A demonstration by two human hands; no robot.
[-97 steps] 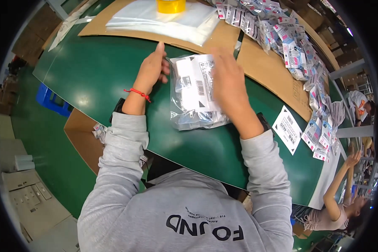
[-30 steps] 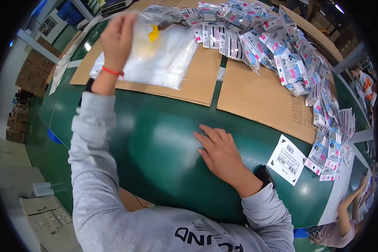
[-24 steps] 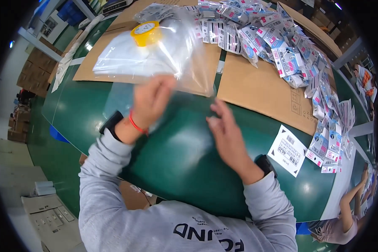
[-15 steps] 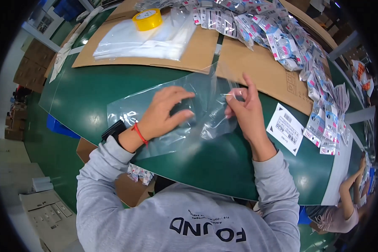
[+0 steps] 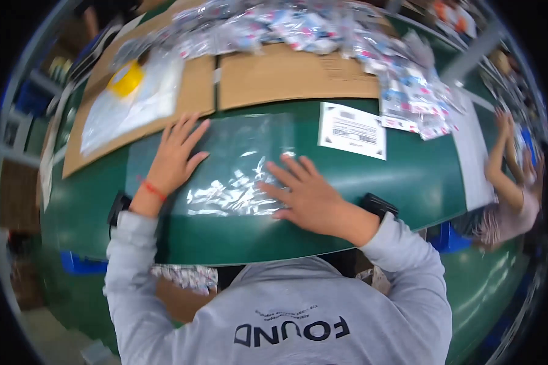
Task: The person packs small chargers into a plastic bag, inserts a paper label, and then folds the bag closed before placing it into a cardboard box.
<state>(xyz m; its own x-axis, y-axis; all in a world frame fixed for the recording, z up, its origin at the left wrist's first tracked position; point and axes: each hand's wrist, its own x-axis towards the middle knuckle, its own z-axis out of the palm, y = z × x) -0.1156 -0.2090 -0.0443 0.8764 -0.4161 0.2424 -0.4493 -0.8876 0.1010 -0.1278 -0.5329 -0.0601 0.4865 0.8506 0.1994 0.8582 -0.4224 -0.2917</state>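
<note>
The person's left hand [image 5: 178, 153], fingers spread and unclenched, lies over the left part of a clear plastic bag [image 5: 240, 143] spread on the green worktop [image 5: 420, 191]. The right hand [image 5: 307, 198], likewise splayed and loose, is at the bag's right edge. Beyond them, a white label [image 5: 352, 131] lies near small packets [image 5: 417, 94].

Dark capital letters [image 5: 292, 333] cross the grey sweatshirt [image 5: 280, 298]; the white sheet [image 5: 352, 131] bears small, blurred black print.
</note>
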